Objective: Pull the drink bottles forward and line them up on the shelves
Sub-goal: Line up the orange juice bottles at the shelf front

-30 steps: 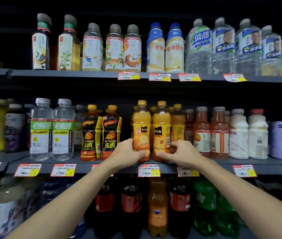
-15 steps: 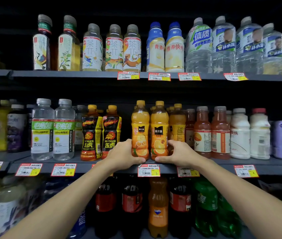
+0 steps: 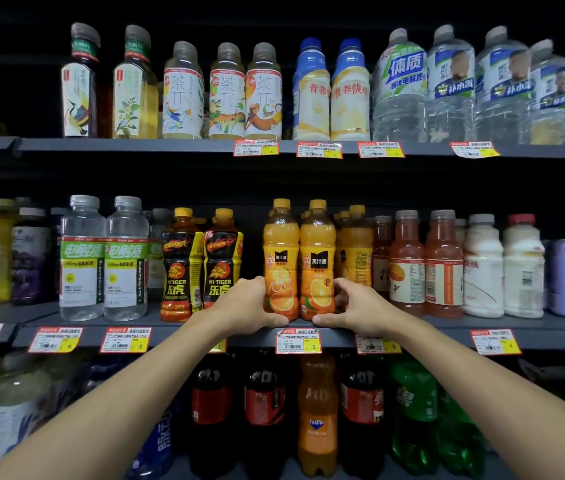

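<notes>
Reading HI-TIGER on black-and-yellow bottles (image 3: 223, 261), 美汁源 on juice bottles (image 3: 317, 261). Reading FANTA on lower orange bottle (image 3: 317, 424), 5 on price tag (image 3: 298, 341).

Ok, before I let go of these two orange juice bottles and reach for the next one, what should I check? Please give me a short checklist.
1. Left hand holds the left orange juice bottle, right hand holds the right orange juice bottle: ok.
2. Both bottles upright, side by side: ok.
3. Both bases at the front of the middle shelf: ok.
4. Both labels face outward: ok.
5. Third orange bottle in line with them: not ok, it stands further back.
6. Free room behind the pair: cannot tell, hidden.
</notes>
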Demonstrator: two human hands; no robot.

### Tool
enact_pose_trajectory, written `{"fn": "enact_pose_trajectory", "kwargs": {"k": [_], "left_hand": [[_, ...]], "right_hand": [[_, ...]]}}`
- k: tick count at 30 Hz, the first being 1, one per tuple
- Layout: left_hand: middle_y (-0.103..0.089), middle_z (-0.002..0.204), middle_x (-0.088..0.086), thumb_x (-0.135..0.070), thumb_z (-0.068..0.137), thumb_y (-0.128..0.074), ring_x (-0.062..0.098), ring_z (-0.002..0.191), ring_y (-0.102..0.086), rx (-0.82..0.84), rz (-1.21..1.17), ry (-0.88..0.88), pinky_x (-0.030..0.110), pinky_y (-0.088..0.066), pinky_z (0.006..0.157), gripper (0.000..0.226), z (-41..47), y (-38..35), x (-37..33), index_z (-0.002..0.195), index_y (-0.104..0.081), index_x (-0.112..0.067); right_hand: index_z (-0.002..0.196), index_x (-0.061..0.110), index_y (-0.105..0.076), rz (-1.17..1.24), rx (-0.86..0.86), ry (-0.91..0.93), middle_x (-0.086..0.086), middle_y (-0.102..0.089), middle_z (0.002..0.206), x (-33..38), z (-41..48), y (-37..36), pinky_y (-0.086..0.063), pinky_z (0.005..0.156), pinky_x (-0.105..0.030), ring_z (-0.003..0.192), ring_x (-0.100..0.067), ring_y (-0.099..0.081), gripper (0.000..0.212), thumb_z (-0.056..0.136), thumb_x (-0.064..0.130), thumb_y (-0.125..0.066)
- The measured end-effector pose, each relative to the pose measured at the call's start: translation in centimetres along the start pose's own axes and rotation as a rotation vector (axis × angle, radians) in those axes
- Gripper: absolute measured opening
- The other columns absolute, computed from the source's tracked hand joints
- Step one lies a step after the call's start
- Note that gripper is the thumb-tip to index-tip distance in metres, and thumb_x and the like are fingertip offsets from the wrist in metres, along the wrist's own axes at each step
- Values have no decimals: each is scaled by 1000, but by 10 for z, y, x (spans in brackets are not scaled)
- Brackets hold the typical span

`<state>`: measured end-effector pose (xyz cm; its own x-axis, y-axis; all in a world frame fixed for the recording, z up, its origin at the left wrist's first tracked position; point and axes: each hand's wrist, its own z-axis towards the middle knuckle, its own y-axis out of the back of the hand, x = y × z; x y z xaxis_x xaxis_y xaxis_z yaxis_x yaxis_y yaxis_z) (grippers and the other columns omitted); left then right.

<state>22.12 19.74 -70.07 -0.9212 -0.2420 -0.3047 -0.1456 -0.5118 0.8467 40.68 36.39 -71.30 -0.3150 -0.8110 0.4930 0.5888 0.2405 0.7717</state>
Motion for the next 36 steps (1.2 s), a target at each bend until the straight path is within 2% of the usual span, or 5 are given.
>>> {"fn": "enact_pose_trajectory", "kwargs": {"k": [8,15,20,23,36], "left_hand": [[-61,122,-6,-54,78,-77,10,106,-59,-50,-275,40,31,-53,88,70,-6,-7,1,133,-46,-24],[-52,121,0,-76,70,-67,21,106,-61,-276,-10,165,35,-53,83,86,-13,-24,-18,128,-40,-19],[-62,116,-5,-51,82,-72,15,102,-61,-242,-308,150,41,-55,91,62,-8,-19,-16,130,-43,-23],[-62,117,-3,-58,77,-76,18,107,-63,-308,-215,186,42,-55,89,80,-11,-20,-15,135,-38,-18],[-65,110,-8,-64,73,-75,13,102,-63,-219,-287,152,40,-55,90,69,-9,-22,-11,122,-49,-23]], "right_hand": [[140,28,-51,122,-62,11,11,-64,124,-2,-2,-6,-49,97,-29,111,-5,-60,71,81,57,-76],[130,30,-58,110,-141,22,14,-69,109,-2,-3,-9,-53,90,-26,101,0,-64,63,77,60,-78],[132,30,-57,98,-147,36,12,-68,115,-3,-4,-10,-53,97,-35,106,-3,-64,67,77,62,-77],[132,31,-56,84,-145,42,14,-67,115,-4,-4,-9,-52,97,-33,105,-1,-63,66,78,63,-76],[136,30,-54,52,-154,42,15,-65,115,-3,-6,-10,-51,92,-28,105,0,-61,69,79,63,-74]]}}
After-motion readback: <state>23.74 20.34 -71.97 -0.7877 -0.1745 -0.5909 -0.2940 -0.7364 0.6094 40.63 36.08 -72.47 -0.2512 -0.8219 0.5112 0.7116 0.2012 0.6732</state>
